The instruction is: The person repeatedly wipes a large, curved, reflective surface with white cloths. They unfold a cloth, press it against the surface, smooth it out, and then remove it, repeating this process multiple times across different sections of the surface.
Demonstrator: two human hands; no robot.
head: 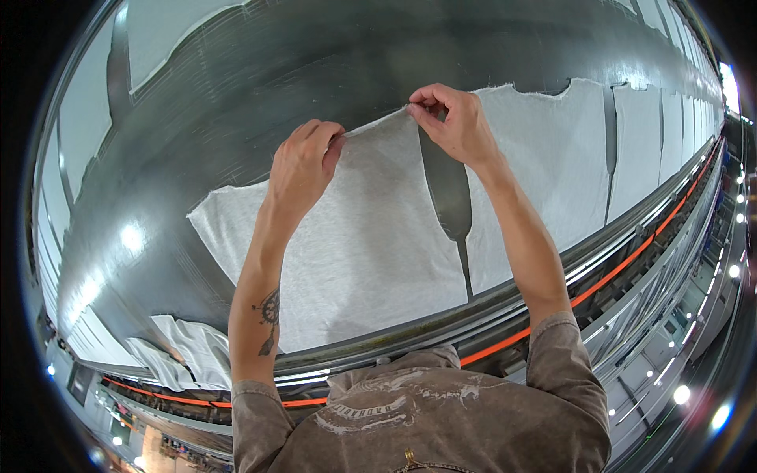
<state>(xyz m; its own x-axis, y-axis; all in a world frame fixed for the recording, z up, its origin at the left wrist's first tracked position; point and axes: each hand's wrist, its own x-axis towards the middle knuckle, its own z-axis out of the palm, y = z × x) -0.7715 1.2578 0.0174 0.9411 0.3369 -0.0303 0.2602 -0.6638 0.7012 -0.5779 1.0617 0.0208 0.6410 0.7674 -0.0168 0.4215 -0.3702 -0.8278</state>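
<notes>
A light grey cut fabric panel [366,248] lies on the dark, shiny table surface [284,88] in front of me. My left hand [307,151] pinches its far edge near the neckline, thumb against fingers. At the panel's far right corner, my right hand [449,118] pinches the fabric between thumb and fingertips. Between the two hands the edge runs straight and looks slightly raised. To the right lies a second fabric panel [532,171] with a curved neckline cut, partly covered by my right forearm. A narrow dark gap separates the two panels.
More panels [636,142] continue in a row to the right. Others lie along the far left side, including a large panel [171,35]. Two crumpled fabric pieces [195,349] rest at the near left edge. A metal rail and an orange strip [615,272] run along the table's near edge.
</notes>
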